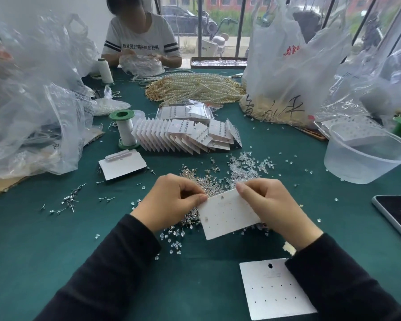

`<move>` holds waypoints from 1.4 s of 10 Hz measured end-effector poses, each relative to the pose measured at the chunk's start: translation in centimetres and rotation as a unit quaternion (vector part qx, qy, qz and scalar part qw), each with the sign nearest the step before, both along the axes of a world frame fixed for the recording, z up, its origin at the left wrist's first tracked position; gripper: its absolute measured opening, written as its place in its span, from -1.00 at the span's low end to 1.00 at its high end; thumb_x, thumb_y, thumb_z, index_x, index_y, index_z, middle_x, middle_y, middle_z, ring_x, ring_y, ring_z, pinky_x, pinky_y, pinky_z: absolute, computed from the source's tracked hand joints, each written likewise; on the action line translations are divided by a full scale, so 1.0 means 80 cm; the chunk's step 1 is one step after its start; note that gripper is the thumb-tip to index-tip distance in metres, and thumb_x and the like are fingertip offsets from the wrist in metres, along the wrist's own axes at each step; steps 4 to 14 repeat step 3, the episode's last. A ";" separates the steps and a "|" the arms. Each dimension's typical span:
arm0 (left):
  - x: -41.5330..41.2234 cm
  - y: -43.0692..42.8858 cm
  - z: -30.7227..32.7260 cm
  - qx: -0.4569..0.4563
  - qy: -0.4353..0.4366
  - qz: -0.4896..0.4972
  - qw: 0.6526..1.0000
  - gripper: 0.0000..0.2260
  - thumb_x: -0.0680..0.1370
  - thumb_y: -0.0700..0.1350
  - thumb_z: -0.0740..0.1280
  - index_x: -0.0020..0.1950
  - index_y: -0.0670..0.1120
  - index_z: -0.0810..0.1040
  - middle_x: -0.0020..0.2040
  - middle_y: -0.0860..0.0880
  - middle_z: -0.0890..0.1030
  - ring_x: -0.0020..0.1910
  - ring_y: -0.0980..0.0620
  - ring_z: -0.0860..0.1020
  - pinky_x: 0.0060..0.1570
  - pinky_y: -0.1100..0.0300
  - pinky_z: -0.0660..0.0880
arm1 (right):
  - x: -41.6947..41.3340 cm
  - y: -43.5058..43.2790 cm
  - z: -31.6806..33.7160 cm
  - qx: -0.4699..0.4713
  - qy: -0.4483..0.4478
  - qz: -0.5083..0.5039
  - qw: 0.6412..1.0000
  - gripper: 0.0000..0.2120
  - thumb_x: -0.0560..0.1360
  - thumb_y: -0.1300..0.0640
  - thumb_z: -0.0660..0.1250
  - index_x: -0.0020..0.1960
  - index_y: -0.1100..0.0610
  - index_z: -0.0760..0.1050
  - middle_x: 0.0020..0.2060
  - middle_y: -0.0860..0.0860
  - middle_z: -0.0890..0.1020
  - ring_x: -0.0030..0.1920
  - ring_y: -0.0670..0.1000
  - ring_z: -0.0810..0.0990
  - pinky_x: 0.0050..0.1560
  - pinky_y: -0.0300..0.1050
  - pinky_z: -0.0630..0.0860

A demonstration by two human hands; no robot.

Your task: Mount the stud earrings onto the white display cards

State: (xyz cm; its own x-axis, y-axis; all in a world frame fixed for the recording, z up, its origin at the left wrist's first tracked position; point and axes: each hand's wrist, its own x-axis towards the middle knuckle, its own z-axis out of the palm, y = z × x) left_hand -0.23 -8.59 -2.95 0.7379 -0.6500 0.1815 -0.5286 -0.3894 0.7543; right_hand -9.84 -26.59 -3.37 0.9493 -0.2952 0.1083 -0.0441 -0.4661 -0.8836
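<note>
Card [227, 214] held over stud pile [195, 179] | L hand [169, 200] pinches top-left corner, R hand [271, 205] pinches top edge — fingers curled | tip: keep card taut, push studs thru square, don't crease it.

Daylight enters tall dark-framed windows [241, 26] behind a green-clothed table [44, 232], beside a white wall [95, 17].

Single head-worn wide-angle view, looking forward and down across the table [56, 239]. The left hand [171, 200] and right hand [271, 205] lie close, below centre. A seated person [139, 35] and windows [218, 24] mark the far top edge.
</note>
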 end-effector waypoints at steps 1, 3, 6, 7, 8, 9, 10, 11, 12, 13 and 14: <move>-0.001 0.001 -0.002 0.048 -0.054 -0.030 0.997 -0.92 0.43 -0.14 0.42 -0.13 -0.10 0.68 -0.26 0.06 0.65 -0.27 0.21 0.57 -0.22 0.44 0.47 | 0.003 0.001 -0.004 -0.158 -0.079 -0.026 0.984 -0.80 0.50 0.10 0.30 -0.24 0.17 0.56 -0.45 -0.09 0.54 -0.45 -0.13 0.44 -0.41 -0.35 0.35; 0.000 0.003 -0.006 0.054 -0.104 -0.038 0.992 -0.95 0.39 -0.15 0.46 -0.19 -0.10 0.69 -0.27 0.00 0.66 -0.26 0.08 0.58 -0.15 0.19 0.52 | 0.001 0.001 0.007 -0.222 -0.211 -0.022 0.952 -0.96 0.44 0.30 0.36 -0.16 0.25 0.59 -0.32 0.06 0.61 -0.32 0.00 0.53 -0.23 -0.28 0.44; 0.000 0.003 -0.006 0.054 -0.104 -0.038 0.992 -0.95 0.39 -0.15 0.46 -0.19 -0.10 0.69 -0.27 0.00 0.66 -0.26 0.08 0.58 -0.15 0.19 0.52 | 0.001 0.001 0.007 -0.222 -0.211 -0.022 0.952 -0.96 0.44 0.30 0.36 -0.16 0.25 0.59 -0.32 0.06 0.61 -0.32 0.00 0.53 -0.23 -0.28 0.44; 0.000 0.003 -0.006 0.054 -0.104 -0.038 0.992 -0.95 0.39 -0.15 0.46 -0.19 -0.10 0.69 -0.27 0.00 0.66 -0.26 0.08 0.58 -0.15 0.19 0.52 | 0.001 0.001 0.007 -0.222 -0.211 -0.022 0.952 -0.96 0.44 0.30 0.36 -0.16 0.25 0.59 -0.32 0.06 0.61 -0.32 0.00 0.53 -0.23 -0.28 0.44; 0.000 0.003 -0.006 0.054 -0.104 -0.038 0.992 -0.95 0.39 -0.15 0.46 -0.19 -0.10 0.69 -0.27 0.00 0.66 -0.26 0.08 0.58 -0.15 0.19 0.52 | 0.001 0.001 0.007 -0.222 -0.211 -0.022 0.952 -0.96 0.44 0.30 0.36 -0.16 0.25 0.59 -0.32 0.06 0.61 -0.32 0.00 0.53 -0.23 -0.28 0.44; 0.000 0.003 -0.006 0.054 -0.104 -0.038 0.992 -0.95 0.39 -0.15 0.46 -0.19 -0.10 0.69 -0.27 0.00 0.66 -0.26 0.08 0.58 -0.15 0.19 0.52 | 0.001 0.001 0.007 -0.222 -0.211 -0.022 0.952 -0.96 0.44 0.30 0.36 -0.16 0.25 0.59 -0.32 0.06 0.61 -0.32 0.00 0.53 -0.23 -0.28 0.44; 0.000 0.003 -0.006 0.054 -0.104 -0.038 0.992 -0.95 0.39 -0.15 0.46 -0.19 -0.10 0.69 -0.27 0.00 0.66 -0.26 0.08 0.58 -0.15 0.19 0.52 | 0.001 0.001 0.007 -0.222 -0.211 -0.022 0.952 -0.96 0.44 0.30 0.36 -0.16 0.25 0.59 -0.32 0.06 0.61 -0.32 0.00 0.53 -0.23 -0.28 0.44; 0.000 0.003 -0.006 0.054 -0.104 -0.038 0.992 -0.95 0.39 -0.15 0.46 -0.19 -0.10 0.69 -0.27 0.00 0.66 -0.26 0.08 0.58 -0.15 0.19 0.52 | 0.001 0.001 0.007 -0.222 -0.211 -0.022 0.952 -0.96 0.44 0.30 0.36 -0.16 0.25 0.59 -0.32 0.06 0.61 -0.32 0.00 0.53 -0.23 -0.28 0.44; 0.000 0.003 -0.006 0.054 -0.104 -0.038 0.992 -0.95 0.39 -0.15 0.46 -0.19 -0.10 0.69 -0.27 0.00 0.66 -0.26 0.08 0.58 -0.15 0.19 0.52 | 0.001 0.001 0.007 -0.222 -0.211 -0.022 0.952 -0.96 0.44 0.30 0.36 -0.16 0.25 0.59 -0.32 0.06 0.61 -0.32 0.00 0.53 -0.23 -0.28 0.44; 0.000 0.003 -0.006 0.054 -0.104 -0.038 0.992 -0.95 0.39 -0.15 0.46 -0.19 -0.10 0.69 -0.27 0.00 0.66 -0.26 0.08 0.58 -0.15 0.19 0.52 | 0.001 0.001 0.007 -0.222 -0.211 -0.022 0.952 -0.96 0.44 0.30 0.36 -0.16 0.25 0.59 -0.32 0.06 0.61 -0.32 0.00 0.53 -0.23 -0.28 0.44; 0.000 0.003 -0.006 0.054 -0.104 -0.038 0.992 -0.95 0.39 -0.15 0.46 -0.19 -0.10 0.69 -0.27 0.00 0.66 -0.26 0.08 0.58 -0.15 0.19 0.52 | 0.001 0.001 0.007 -0.222 -0.211 -0.022 0.952 -0.96 0.44 0.30 0.36 -0.16 0.25 0.59 -0.32 0.06 0.61 -0.32 0.00 0.53 -0.23 -0.28 0.44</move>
